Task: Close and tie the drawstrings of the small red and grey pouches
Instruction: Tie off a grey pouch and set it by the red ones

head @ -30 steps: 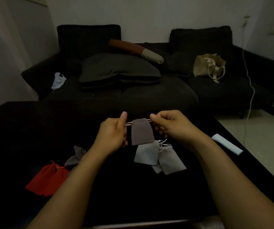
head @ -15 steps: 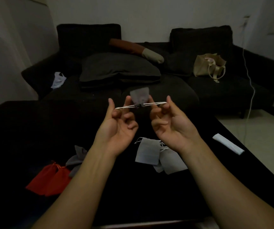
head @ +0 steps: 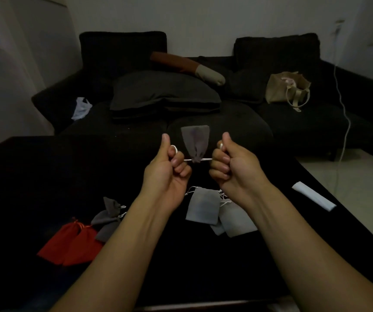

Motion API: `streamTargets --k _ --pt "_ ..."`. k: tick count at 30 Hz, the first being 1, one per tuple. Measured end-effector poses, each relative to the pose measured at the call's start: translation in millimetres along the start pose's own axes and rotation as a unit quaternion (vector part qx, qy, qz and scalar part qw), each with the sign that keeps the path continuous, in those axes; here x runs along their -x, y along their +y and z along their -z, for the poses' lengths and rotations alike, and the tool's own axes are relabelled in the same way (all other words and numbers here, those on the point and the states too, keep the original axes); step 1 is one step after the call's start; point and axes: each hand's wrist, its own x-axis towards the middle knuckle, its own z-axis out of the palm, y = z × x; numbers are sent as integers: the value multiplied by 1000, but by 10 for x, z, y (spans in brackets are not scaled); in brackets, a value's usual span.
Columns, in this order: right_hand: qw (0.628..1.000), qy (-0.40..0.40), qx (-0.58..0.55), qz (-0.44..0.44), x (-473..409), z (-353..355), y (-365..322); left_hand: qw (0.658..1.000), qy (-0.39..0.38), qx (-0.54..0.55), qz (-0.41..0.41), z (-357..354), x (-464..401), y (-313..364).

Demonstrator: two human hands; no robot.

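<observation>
A small grey pouch [head: 195,143] hangs upside down in the air between my hands, its mouth cinched on a taut white drawstring [head: 205,159]. My left hand [head: 167,167] grips the string's left end, fingers curled, thumb up. My right hand [head: 233,165] grips the right end the same way. On the black table [head: 46,176] below lie flat light grey pouches [head: 202,206], open-mouthed. At the left lie two red pouches [head: 70,243] and dark grey pouches [head: 109,218] with cinched necks.
A white folded strip [head: 313,195] lies near the table's right edge. Beyond the table stands a dark sofa [head: 305,127] with cushions, a beige bag [head: 287,90] and a white plastic bag [head: 82,108]. A white cable [head: 343,122] hangs at the right.
The grey pouch hung downward with an open top a second ago; my hands pulled the strings apart, the mouth cinched, and the pouch flipped to stand above the string. My fingers curled tighter.
</observation>
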Motion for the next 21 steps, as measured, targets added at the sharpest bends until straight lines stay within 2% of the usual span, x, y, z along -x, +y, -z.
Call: streamTargets --k 6,14,21 --pt "1000 2 15 2 -21 -10 85 1000 3 10 6 41 -36 -61" --pt "995 -6 90 46 19 -12 7 998 -20 -57 -19 28 -14 44" --pt "995 -47 89 15 72 33 -30 995 -30 -91 -14 76 9 77"
